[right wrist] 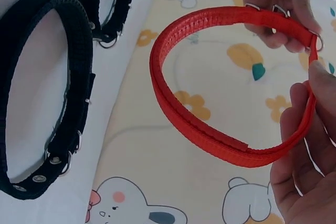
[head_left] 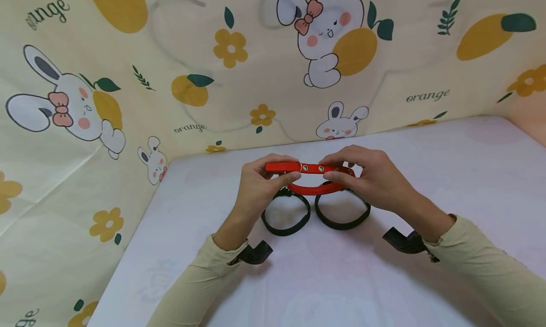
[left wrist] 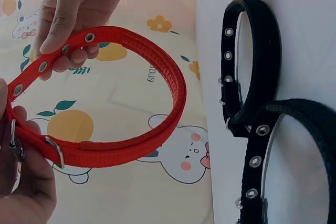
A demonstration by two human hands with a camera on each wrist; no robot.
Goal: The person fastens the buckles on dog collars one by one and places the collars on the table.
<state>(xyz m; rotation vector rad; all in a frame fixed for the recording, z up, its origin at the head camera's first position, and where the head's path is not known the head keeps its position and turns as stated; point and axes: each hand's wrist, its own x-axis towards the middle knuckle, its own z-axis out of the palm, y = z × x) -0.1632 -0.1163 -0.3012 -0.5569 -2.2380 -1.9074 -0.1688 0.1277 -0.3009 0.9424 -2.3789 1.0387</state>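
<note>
A red dog collar [head_left: 315, 190], closed into a loop, is held up over the table between both hands. My left hand [head_left: 256, 185] pinches its buckle end between thumb and fingers. The metal buckle and a D-ring show near those fingers in the left wrist view. My right hand [head_left: 371, 175] pinches the strap with the eyelets on the other side; several silver eyelets run along that strap [left wrist: 65, 49]. Below the hands, two black collars, a left one [head_left: 286, 232] and a right one [head_left: 343, 226], stand as loops side by side on the table.
The white-covered table [head_left: 324, 279] reaches back to a cream backdrop [head_left: 256, 80] printed with rabbits, oranges and flowers. Black wrist devices, one on the left [head_left: 256, 253] and one on the right [head_left: 405, 240], stick out under the sleeves, low over the table.
</note>
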